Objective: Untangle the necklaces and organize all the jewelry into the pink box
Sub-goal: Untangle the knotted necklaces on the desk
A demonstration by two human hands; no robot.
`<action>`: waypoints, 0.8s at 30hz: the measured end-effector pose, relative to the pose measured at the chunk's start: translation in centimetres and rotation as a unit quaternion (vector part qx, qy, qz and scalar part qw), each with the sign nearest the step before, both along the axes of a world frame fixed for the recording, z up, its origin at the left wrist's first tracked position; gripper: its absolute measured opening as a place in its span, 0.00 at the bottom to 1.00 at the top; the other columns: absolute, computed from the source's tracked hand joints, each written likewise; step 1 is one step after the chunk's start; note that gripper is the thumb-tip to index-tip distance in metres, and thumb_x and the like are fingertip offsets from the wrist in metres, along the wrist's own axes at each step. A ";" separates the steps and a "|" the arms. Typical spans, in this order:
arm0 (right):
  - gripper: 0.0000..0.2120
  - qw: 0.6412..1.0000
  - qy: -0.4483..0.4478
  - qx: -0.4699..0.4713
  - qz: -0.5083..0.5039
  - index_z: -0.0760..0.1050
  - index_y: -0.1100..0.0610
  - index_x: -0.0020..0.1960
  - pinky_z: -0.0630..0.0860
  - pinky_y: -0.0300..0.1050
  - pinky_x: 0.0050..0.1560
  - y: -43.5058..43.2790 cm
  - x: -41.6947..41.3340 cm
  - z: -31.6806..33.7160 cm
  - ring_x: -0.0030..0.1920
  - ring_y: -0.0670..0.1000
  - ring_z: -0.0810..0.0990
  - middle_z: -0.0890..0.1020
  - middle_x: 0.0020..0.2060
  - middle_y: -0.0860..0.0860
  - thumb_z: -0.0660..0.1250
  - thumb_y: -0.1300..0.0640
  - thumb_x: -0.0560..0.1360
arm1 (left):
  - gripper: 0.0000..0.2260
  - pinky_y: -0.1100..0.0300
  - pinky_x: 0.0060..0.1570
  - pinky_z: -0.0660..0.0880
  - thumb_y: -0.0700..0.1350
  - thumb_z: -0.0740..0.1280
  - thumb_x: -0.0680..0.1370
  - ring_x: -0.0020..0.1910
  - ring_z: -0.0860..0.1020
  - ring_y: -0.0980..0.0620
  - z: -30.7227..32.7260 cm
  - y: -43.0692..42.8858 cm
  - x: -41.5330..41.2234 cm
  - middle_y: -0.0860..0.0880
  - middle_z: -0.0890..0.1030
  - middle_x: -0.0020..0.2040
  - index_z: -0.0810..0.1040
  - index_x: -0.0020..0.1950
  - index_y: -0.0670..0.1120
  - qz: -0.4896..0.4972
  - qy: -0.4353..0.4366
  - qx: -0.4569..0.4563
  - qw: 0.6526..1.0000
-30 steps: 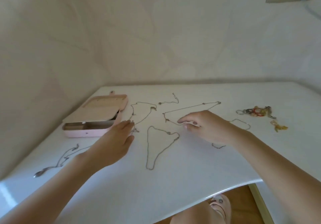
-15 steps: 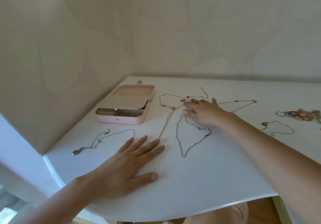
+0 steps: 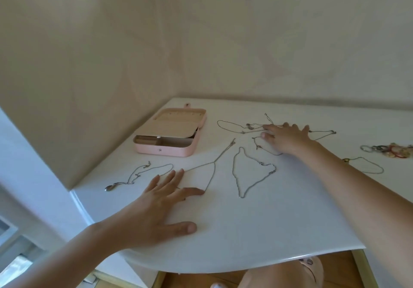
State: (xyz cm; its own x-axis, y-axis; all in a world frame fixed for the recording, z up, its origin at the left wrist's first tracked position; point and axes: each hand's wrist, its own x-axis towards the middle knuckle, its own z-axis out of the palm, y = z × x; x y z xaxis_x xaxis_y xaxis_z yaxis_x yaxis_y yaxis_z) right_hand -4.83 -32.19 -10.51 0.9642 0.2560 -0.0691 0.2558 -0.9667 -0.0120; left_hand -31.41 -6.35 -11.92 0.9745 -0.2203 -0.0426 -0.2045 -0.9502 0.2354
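As left fingers (image 3: 176, 179) splay on near chain (image 3: 213, 171), right fingers (image 3: 271, 128) splay on far chain (image 3: 230, 123)

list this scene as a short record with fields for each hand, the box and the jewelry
left hand: flat on the white table, fingers spread, fingertips at a stretched chain
right hand: flat, fingers spread over the far chains
pink box: far left, lid ajar, front compartments showing
loose necklaces: pendant necklace at left, looped necklace in the centre, thin necklace beside the right forearm
other jewelry: colourful pile at the right edge
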 end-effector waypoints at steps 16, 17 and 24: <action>0.21 0.975 -0.053 0.165 0.137 0.65 0.52 0.72 0.60 0.53 0.67 2.2 -1.8 0.0 0.70 0.60 0.64 0.67 0.69 0.56 0.54 0.50 0.81 | 0.24 0.54 0.75 0.48 0.71 0.58 0.73 0.75 0.50 0.58 0.5 -0.1 -2.0 0.60 0.57 0.72 0.62 0.68 0.69 -0.072 -0.058 -0.038 0.995; 0.19 0.959 -0.059 0.204 0.188 0.68 0.54 0.70 0.63 0.50 0.66 2.8 -2.7 0.2 0.69 0.57 0.67 0.70 0.68 0.55 0.56 0.54 0.81 | 0.23 0.59 0.72 0.57 0.70 0.58 0.73 0.71 0.56 0.60 0.5 -0.1 -2.2 0.61 0.61 0.68 0.63 0.68 0.68 -0.068 -0.062 -0.049 0.995; 0.14 0.882 0.080 0.204 0.417 0.79 0.52 0.60 0.67 0.39 0.64 6.2 -10.8 1.5 0.61 0.44 0.74 0.78 0.61 0.45 0.63 0.62 0.77 | 0.15 0.73 0.53 0.69 0.59 0.59 0.77 0.52 0.72 0.65 -0.8 0.3 -1.5 0.63 0.73 0.51 0.78 0.58 0.56 -0.024 -0.168 -0.105 0.980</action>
